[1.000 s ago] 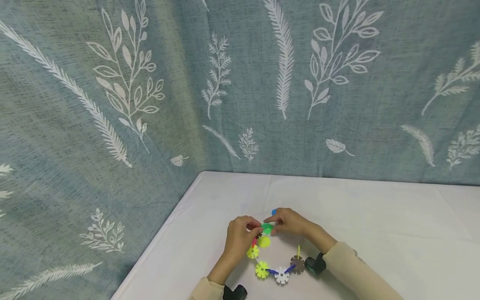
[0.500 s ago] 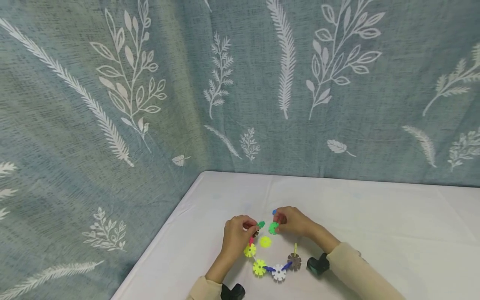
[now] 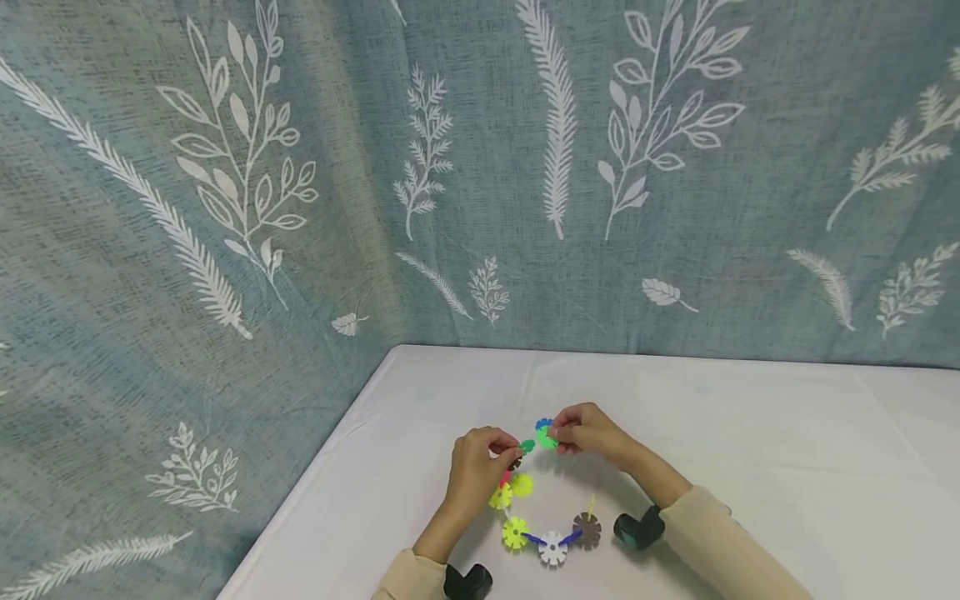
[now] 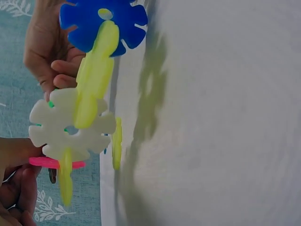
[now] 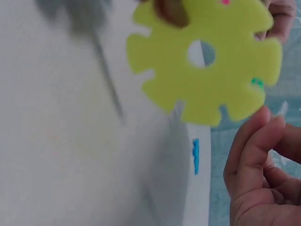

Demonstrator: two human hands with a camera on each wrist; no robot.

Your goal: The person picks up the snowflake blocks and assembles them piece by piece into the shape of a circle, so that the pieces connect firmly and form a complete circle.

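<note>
My left hand point(image 3: 480, 467) pinches the chain of notched plastic discs near its green disc point(image 3: 527, 447). The chain curves through a yellow disc point(image 3: 514, 533), a white disc point(image 3: 552, 549) and a brown disc point(image 3: 587, 530), with blue discs edge-on between. Farther back, my right hand point(image 3: 592, 435) pinches a separate green disc point(image 3: 545, 438) beside or over a blue disc point(image 3: 543, 424). In the left wrist view, a blue disc point(image 4: 101, 23) and a white disc point(image 4: 56, 117) of the chain stand close. A yellow disc point(image 5: 202, 70) partly hides the fingers in the right wrist view.
Another yellow disc point(image 3: 522, 484) is inside the curve; whether it is joined cannot be told. The white-covered table point(image 3: 787, 467) meets a leaf-patterned curtain point(image 3: 480, 167) at its back and left. Black wrist devices point(image 3: 639, 528) sit at both cuffs.
My right hand has drawn away from the left hand, back and to the right, carrying a green disc towards the blue one. The left hand stays on the chain.
</note>
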